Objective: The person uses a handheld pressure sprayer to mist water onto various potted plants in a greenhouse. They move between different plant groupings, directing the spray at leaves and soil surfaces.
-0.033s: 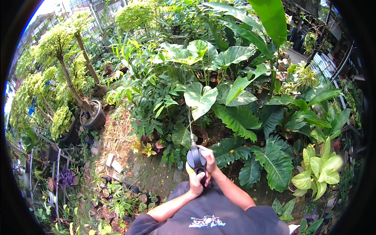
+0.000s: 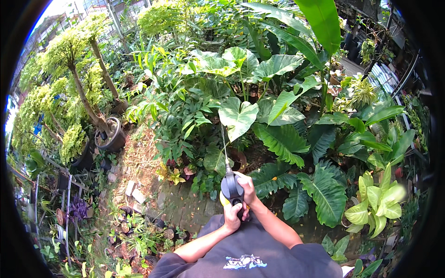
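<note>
Both my hands are closed round a black spray gun (image 2: 231, 187) with yellow at its side, held in front of my torso. My left hand (image 2: 232, 216) wraps the rear grip from the left, thumb on top. Higher up, my right hand (image 2: 248, 189) clasps its right side near the front. From the nose a thin metal lance (image 2: 227, 155) points away from me. Its far end passes into or under a large heart-shaped variegated leaf (image 2: 238, 116), where I cannot make out the tip. A faint whitish haze seems to hang over the foliage beyond.
Broad ribbed leaves (image 2: 324, 195) spread close to my right arm, with a pale yellow-green plant (image 2: 376, 203) farther right. Potted trees, one in a dark pot (image 2: 111, 135), stand at the left. Pale bricks (image 2: 135, 192) and small pots (image 2: 169, 233) lie along the ground.
</note>
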Demonstrator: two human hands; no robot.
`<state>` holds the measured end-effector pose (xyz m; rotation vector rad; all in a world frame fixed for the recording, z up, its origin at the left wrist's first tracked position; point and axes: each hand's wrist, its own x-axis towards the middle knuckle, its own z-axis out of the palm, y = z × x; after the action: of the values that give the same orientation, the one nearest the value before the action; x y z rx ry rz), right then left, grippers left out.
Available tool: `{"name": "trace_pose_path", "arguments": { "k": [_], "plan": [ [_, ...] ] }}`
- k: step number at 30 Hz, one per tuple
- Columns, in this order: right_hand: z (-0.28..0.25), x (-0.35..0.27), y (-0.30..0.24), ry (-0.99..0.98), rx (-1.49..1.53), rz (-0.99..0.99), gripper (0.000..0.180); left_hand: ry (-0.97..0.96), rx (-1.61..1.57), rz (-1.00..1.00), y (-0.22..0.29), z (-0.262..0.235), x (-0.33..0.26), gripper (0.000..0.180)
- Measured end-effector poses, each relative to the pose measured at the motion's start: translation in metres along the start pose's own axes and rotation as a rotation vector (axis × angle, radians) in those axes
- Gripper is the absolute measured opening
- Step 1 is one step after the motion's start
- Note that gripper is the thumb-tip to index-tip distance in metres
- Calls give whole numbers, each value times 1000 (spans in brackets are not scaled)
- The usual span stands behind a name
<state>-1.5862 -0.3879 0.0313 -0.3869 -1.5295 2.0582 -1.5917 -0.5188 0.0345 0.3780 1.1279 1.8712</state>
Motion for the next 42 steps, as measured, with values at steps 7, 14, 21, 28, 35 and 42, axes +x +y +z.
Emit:
{"name": "trace_pose_path", "arguments": {
  "k": [7, 14, 21, 28, 35, 42],
  "plan": [
    [8, 15, -5, -77, -7, -1, 61, 24, -13, 37, 7, -3, 4, 34],
    [28, 21, -18, -126, 41, 8, 67, 27, 51, 125, 20, -6, 1, 34],
    [39, 30, -8, -190, -17, 5, 61, 113, -12, 114, 26, -13, -1, 35],
    [46, 30, 14, -210, 3, 104, 56, 179, -94, 75, 27, -23, -4, 35],
    [55, 33, 1, -268, -36, 60, 65, 169, -99, 117, 30, -25, -8, 35],
    [69, 37, -20, -293, -51, 46, 70, 178, -86, 200, 37, -21, -10, 35]
  ]
}}
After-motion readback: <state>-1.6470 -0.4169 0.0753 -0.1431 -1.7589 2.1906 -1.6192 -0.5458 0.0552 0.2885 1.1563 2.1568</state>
